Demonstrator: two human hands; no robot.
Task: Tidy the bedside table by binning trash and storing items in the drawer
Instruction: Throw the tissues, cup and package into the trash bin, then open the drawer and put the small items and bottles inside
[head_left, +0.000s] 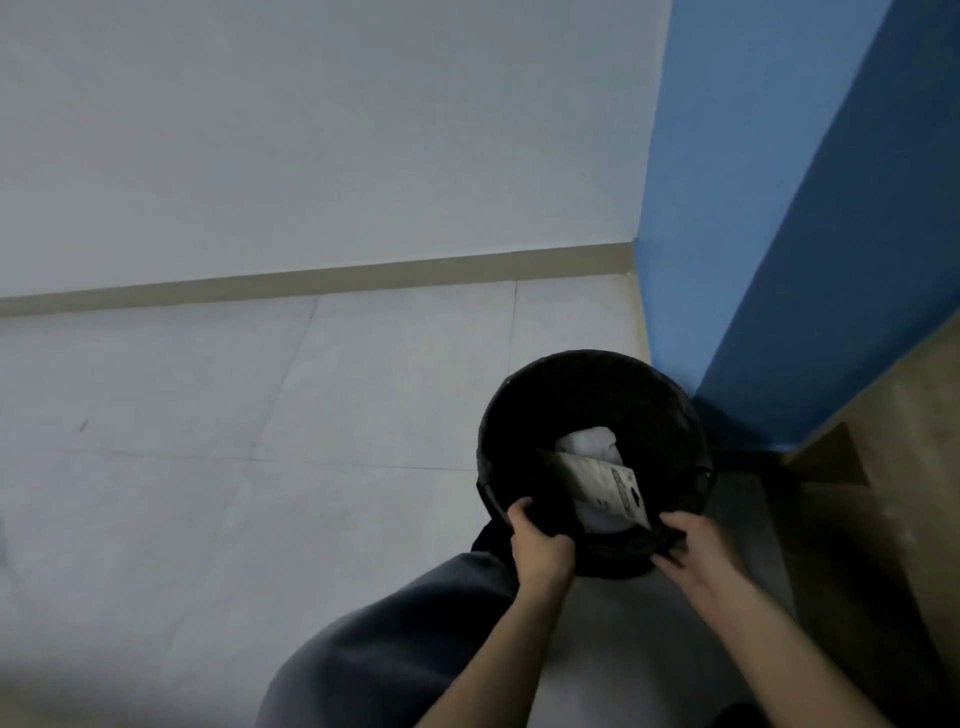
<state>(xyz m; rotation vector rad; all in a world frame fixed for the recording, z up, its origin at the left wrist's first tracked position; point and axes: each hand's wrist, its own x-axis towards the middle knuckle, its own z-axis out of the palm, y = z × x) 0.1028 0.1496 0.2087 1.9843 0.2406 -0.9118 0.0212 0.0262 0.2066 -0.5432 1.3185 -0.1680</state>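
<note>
The black round bin (524, 431) stands on the floor, tucked close to the corner where the two walls meet, and the view looks straight down into its open mouth. Inside it lies a flat pale packet (608, 488) with dark print along one edge, tilted against the near wall of the bin, and behind it sits a crumpled white wad (589, 441) lower down. The left hand (540, 548) grips the near-left part of the rim, its fingers curled over the edge into the dark inside. The right hand (698, 545) holds the near-right part of the rim, thumb on top and fingers curled under the outer side, pinching the black edge. Both bare forearms reach in from the bottom of the view, and a dark grey trouser leg (405, 639) shows beneath the left arm. The pale tiled floor (260, 415) spreads to the left, bordered by a beige skirting board (311, 283) under a white wall (311, 130). A blue wall (779, 208) rises on the right, with brown wooden furniture (909, 493) just beside the bin.
</note>
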